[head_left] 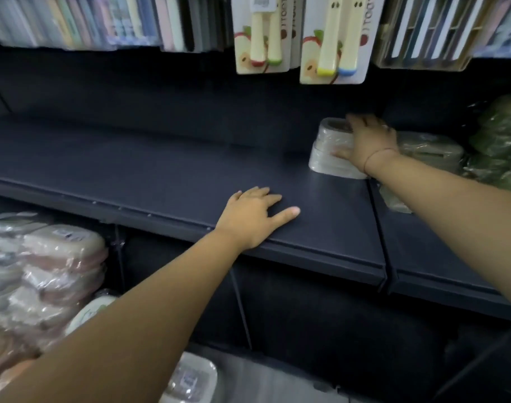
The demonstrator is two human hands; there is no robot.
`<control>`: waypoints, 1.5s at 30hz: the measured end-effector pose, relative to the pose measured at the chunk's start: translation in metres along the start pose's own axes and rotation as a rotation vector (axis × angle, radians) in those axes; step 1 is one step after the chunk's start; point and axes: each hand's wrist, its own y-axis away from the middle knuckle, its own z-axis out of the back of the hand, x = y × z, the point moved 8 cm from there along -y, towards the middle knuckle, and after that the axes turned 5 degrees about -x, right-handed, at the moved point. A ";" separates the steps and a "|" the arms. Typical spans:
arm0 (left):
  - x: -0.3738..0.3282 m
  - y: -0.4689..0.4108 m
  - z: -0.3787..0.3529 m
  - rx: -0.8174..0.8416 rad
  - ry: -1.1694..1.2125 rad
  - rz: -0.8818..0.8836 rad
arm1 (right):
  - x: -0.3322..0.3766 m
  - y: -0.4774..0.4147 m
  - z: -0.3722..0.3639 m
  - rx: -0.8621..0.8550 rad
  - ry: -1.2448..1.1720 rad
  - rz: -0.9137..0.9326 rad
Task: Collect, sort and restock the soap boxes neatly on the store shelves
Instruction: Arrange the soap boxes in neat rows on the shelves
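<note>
A short stack of two pale grey, plastic-wrapped soap boxes (329,152) stands at the right end of the dark shelf board (149,164). My right hand (364,141) reaches over the stack, fingers across its top and thumb against its near side, gripping the upper box. My left hand (254,213) lies flat on the shelf's front part, fingers spread, holding nothing. More wrapped soap boxes, pink and beige (41,271), are piled at the lower left, and a white one (190,376) lies at the bottom centre.
Toothbrush cards (332,39) hang from above, just over the stack. Flat packs (103,21) fill the upper shelf. On the neighbouring shelf section to the right lie beige wrapped boxes (431,149) and green wrapped goods (501,141). A narrow gap (379,228) divides the two shelf boards.
</note>
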 end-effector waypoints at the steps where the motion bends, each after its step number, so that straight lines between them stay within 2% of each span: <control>1: -0.001 0.003 0.004 -0.029 0.028 -0.005 | 0.016 0.017 0.006 -0.031 -0.096 0.028; 4: -0.005 0.021 0.014 -0.146 0.061 -0.100 | 0.068 0.092 0.025 -0.087 -0.462 0.182; 7: -0.001 0.083 0.029 -0.354 0.032 -0.295 | 0.115 0.202 0.036 -0.147 -0.737 0.364; 9: 0.016 0.143 0.030 -0.429 0.018 -0.386 | 0.139 0.276 0.007 -0.058 -0.839 0.406; 11: 0.047 0.201 0.010 -0.310 -0.047 -0.401 | 0.158 0.341 -0.050 0.188 -0.864 0.333; 14: 0.104 0.264 -0.039 0.032 -0.138 -0.373 | 0.172 0.413 -0.144 0.559 -0.739 0.253; 17: 0.141 0.290 -0.076 0.247 -0.179 -0.301 | 0.174 0.456 -0.208 0.736 -0.555 0.175; 21: 0.150 0.300 -0.115 0.334 -0.187 -0.242 | 0.168 0.502 -0.248 0.819 -0.503 -0.049; 23: 0.141 0.288 -0.129 0.318 -0.213 -0.259 | 0.170 0.520 -0.260 0.848 -0.482 -0.082; 25: 0.136 0.265 -0.146 0.361 -0.193 -0.194 | 0.171 0.531 -0.270 0.880 -0.460 -0.092; 28: 0.149 0.235 -0.186 0.556 -0.257 -0.045 | 0.174 0.539 -0.286 0.937 -0.447 -0.061; 30: 0.159 0.225 -0.203 0.619 -0.307 0.001 | 0.174 0.541 -0.293 0.942 -0.429 -0.013; 35: 0.165 0.216 -0.209 0.587 -0.406 -0.023 | 0.175 0.547 -0.304 0.926 -0.409 0.089; 39: 0.159 0.218 -0.208 0.542 -0.459 -0.107 | 0.175 0.546 -0.306 0.935 -0.455 0.089; 45: 0.155 0.226 -0.217 0.623 -0.437 -0.086 | 0.149 0.536 -0.284 0.949 -0.477 0.092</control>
